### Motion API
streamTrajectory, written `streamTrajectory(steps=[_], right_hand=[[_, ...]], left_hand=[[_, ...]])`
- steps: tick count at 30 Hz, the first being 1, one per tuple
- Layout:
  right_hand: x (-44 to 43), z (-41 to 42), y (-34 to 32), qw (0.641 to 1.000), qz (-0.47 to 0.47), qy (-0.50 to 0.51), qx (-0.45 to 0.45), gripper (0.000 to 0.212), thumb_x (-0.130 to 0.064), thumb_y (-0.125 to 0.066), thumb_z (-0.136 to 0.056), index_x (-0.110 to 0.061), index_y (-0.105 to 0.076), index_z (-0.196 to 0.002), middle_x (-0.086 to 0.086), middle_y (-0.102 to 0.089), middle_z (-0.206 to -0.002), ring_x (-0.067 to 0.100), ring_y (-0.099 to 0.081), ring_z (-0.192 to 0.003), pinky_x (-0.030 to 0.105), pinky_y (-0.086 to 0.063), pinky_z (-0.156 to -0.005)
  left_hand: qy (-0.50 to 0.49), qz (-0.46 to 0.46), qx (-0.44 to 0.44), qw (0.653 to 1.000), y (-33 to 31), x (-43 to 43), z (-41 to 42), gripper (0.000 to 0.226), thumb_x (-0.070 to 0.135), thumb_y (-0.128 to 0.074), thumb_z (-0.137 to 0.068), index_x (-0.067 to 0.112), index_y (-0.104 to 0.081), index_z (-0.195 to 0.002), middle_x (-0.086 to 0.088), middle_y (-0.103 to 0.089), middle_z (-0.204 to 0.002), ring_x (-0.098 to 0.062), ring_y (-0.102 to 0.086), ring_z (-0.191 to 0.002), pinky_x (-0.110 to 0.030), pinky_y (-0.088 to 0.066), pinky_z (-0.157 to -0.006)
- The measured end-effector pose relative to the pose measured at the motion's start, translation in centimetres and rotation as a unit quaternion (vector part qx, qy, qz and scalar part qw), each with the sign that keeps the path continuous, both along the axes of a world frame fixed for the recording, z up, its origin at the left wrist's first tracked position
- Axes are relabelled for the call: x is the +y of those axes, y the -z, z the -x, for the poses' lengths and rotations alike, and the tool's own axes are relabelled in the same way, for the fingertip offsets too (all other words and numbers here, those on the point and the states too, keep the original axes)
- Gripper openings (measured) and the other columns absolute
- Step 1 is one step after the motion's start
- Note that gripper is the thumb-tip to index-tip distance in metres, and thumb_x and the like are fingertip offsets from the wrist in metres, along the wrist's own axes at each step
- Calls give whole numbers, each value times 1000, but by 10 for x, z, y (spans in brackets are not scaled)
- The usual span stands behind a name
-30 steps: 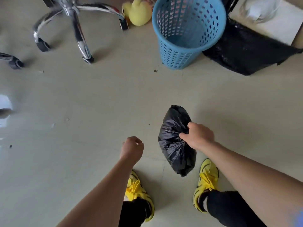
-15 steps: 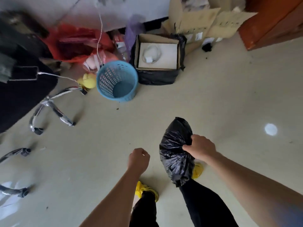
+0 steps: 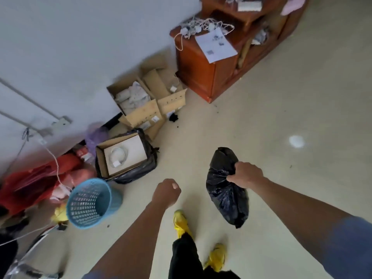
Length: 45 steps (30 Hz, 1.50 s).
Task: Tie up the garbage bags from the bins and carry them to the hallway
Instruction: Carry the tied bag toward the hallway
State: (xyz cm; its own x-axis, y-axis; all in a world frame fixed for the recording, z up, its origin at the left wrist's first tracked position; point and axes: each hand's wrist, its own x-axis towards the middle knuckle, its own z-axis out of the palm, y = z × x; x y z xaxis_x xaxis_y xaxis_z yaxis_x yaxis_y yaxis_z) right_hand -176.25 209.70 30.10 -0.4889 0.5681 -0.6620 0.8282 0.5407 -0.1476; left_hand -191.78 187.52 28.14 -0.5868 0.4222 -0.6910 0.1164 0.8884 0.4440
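Shoes: two yellow shoes [image 3: 181, 224] stand on the pale floor [image 3: 302, 109] at 6 o'clock of the view, one ahead of the other, under black trouser legs.
Left hand: the left hand [image 3: 166, 193], just below the view's centre, has its fingers curled into a fist with nothing in it. It is apart from the bag.
Right hand: the right hand [image 3: 245, 174], at 4 o'clock, has its fingers clamped round the gathered middle of the garbage bag [image 3: 227, 198].
Garbage bag: black and crumpled, it is held up at 3 o'clock of the left hand, with plastic bulging above and below the grip.
Bin: a blue mesh bin [image 3: 88, 202] is on the floor at 8 o'clock, tipped toward the camera.
Toy: a yellow toy [image 3: 59, 214] lies just beside the bin at its 8 o'clock.
Lined box: at 9 o'clock an open box [image 3: 124, 156] holding a white coiled cable sits in a black bag.
Cartons: open cardboard cartons [image 3: 145, 101] stand against the wall at 10 o'clock.
Cabinet: a wooden cabinet [image 3: 205, 71] at 12 o'clock carries a paper sheet [image 3: 216, 45] and tangled white cords [image 3: 203, 27].
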Motion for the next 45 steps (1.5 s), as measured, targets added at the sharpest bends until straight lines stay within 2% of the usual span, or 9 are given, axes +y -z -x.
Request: streamTrajectory(steps=[4,10,14,17,21,28,37,40,45], right_hand=[[101,4,-27,999,-32,41,16,34,-47,-61,-80,-15,-55,-92,-1,-57,-81,22,-58,-76,29,-44,-65],[270,18,-59,986,-82,144,33,42,-50,-61,-79,-17,-56,-104,0,-59,-91,22,-60,-83,30,-47,-69],[363,7,-100,965,-116,230,44,39,-50,-61,-81,-17,-54,-100,-1,-56,-86,22,-59,-79,29,-45,-66],[430,-11,-128,946,-144,284,56,36,-50,-60,-79,-18,-56,-96,-1,-58,-85,22,-59,-78,28,-40,-61],[528,-39,-152,923,-173,339,54,35,-47,-61,-78,-16,-60,-94,0,-61,-82,21,-58,-71,27,-39,-57],[725,-88,-150,914,-173,364,48,33,-47,-63,-76,-17,-59,-89,-1,-62,-81,20,-60,-72,28,-43,-58],[986,-116,-185,922,-179,340,37,35,-47,-63,-78,-18,-56,-95,-3,-56,-80,21,-58,-75,28,-40,-59],[1077,-111,-182,925,-185,329,46,32,-46,-64,-75,-18,-57,-87,-2,-59,-77,18,-57,-68,26,-37,-54],[1234,-100,-165,929,-179,323,42,30,-47,-64,-77,-18,-55,-81,-1,-60,-78,19,-57,-68,27,-38,-55]], left_hand=[[126,13,30,991,-20,115,48,17,22,-52,-88,15,-62,-100,-4,-63,-103,-25,-60,-100,-32,-51,-80],[278,-4,108,954,-54,338,124,15,25,-52,-89,20,-59,-101,-3,-63,-111,-19,-57,-92,-27,-47,-76],[365,-41,143,919,-98,482,142,31,23,-51,-93,12,-58,-121,-6,-59,-125,-25,-56,-115,-32,-47,-96],[445,-61,155,880,-133,584,131,30,15,-46,-95,4,-61,-119,-13,-60,-124,-31,-57,-115,-37,-48,-96],[527,-93,186,824,-160,718,110,28,24,-55,-92,5,-62,-112,-10,-63,-118,-27,-61,-107,-30,-48,-87],[560,-98,197,799,-167,940,65,26,26,-55,-90,9,-61,-110,-7,-59,-120,-24,-58,-108,-32,-50,-90],[566,-89,188,798,-192,1181,42,30,26,-56,-93,4,-63,-112,-9,-54,-130,-26,-53,-119,-33,-42,-98],[544,-75,195,813,-187,1263,53,30,27,-59,-90,5,-64,-110,-10,-60,-123,-27,-58,-113,-32,-46,-91],[553,-65,195,807,-175,1421,67,28,22,-57,-90,1,-65,-108,-13,-66,-114,-29,-64,-105,-27,-45,-72]])
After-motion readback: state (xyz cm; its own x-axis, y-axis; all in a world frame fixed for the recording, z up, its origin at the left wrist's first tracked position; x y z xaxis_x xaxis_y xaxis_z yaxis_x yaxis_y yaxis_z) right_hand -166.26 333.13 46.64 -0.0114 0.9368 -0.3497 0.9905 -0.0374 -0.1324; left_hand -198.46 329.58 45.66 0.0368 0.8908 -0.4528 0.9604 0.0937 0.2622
